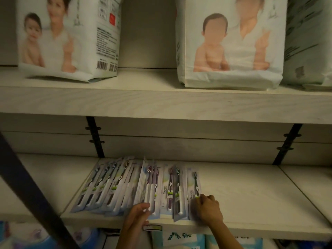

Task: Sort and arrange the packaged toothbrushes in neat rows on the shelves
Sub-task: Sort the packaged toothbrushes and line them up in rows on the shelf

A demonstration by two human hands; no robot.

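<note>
Toothbrush packs [115,187] line the shelf [251,194]; our right hand [209,207] pinches the rightmost pack [193,186] with curled fingers, our left hand [138,215] touches a tilted pack [149,187], grip unclear.

Right of the toothbrush packs [125,187] the lower shelf [251,194] lies bare as far as the right bracket [287,144]. Left of them only a narrower bare strip remains, crossed in the foreground by a dark slanting bar [27,186]. The upper shelf [161,105] caps the space overhead, the left bracket [95,137] stands behind the packs, and an open gap separates the left diaper pack [68,38] from the right diaper pack [231,42].
</note>
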